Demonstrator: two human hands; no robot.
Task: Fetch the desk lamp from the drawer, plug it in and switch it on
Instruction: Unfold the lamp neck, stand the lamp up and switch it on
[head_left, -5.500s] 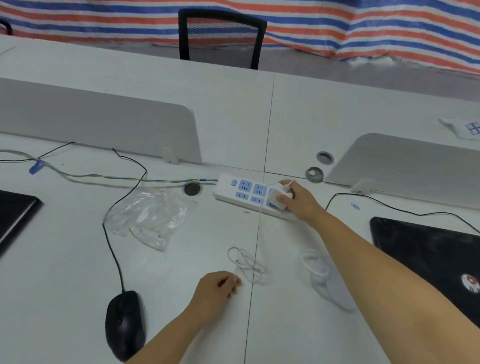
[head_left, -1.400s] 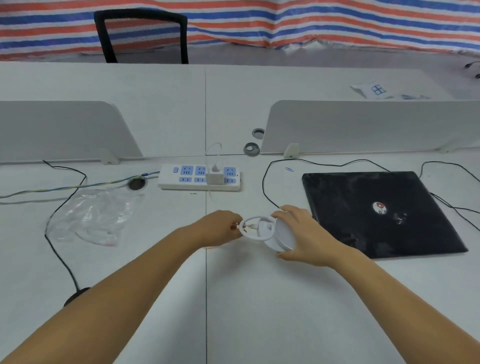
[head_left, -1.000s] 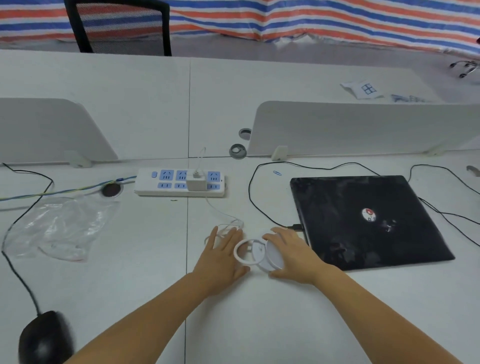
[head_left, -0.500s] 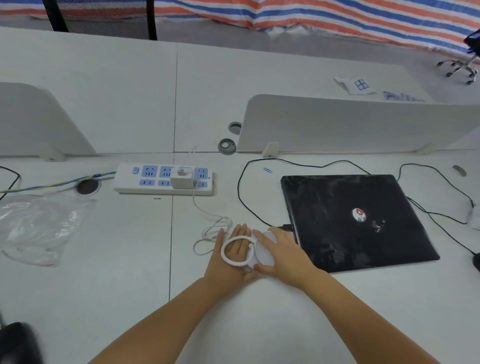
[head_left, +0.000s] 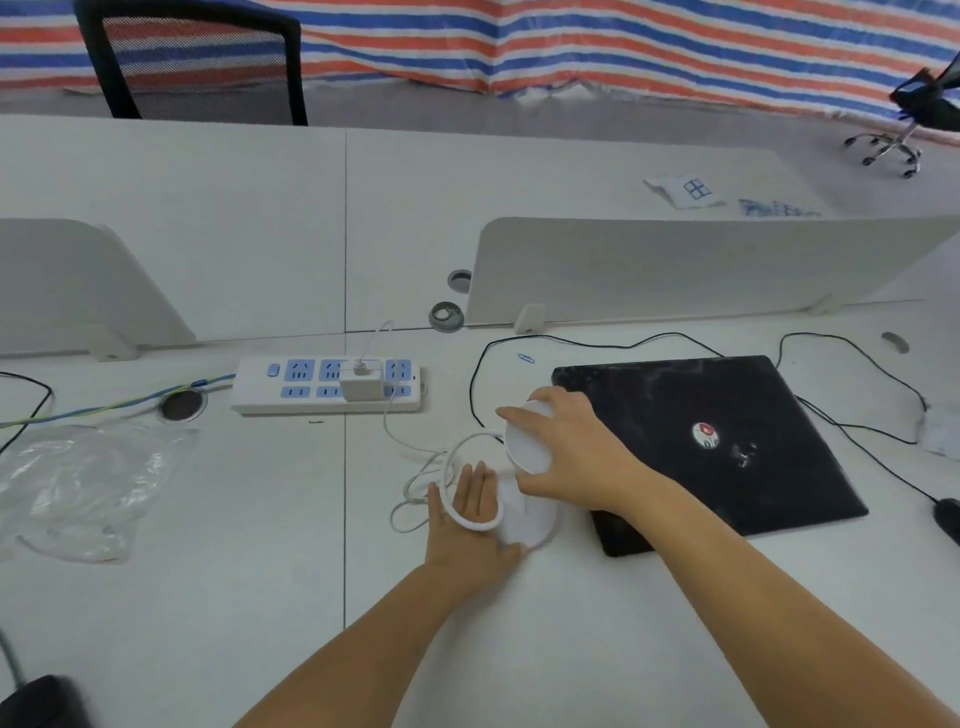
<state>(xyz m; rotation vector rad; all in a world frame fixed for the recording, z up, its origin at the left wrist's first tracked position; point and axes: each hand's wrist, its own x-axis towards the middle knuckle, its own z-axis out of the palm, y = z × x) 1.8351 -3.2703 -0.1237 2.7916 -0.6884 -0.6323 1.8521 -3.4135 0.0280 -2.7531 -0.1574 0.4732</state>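
Observation:
The white desk lamp (head_left: 527, 447) sits on the desk just left of a black laptop. My right hand (head_left: 576, 457) grips its round disc part, tilted up above the round base (head_left: 535, 519). A thin white ring (head_left: 475, 526) of the lamp lies over my left hand (head_left: 467, 525), which rests flat with fingers straight, its thumb side against the base. The lamp's white cable (head_left: 387, 426) coils beside my left hand and runs to a white adapter (head_left: 356, 387) plugged into the white and blue power strip (head_left: 260, 395). No light shows on the lamp.
The closed black laptop (head_left: 701, 452) lies right of the lamp with black cables (head_left: 475, 374) around it. A clear plastic bag (head_left: 78, 478) lies at the left. Dark mice sit at the bottom left (head_left: 41, 701) and right edge (head_left: 948, 514). Grey dividers (head_left: 675, 265) stand behind.
My right hand has raised the lamp's disc part off the desk and tilted it up. My left hand stays flat under the ring. The camera tilted up slightly.

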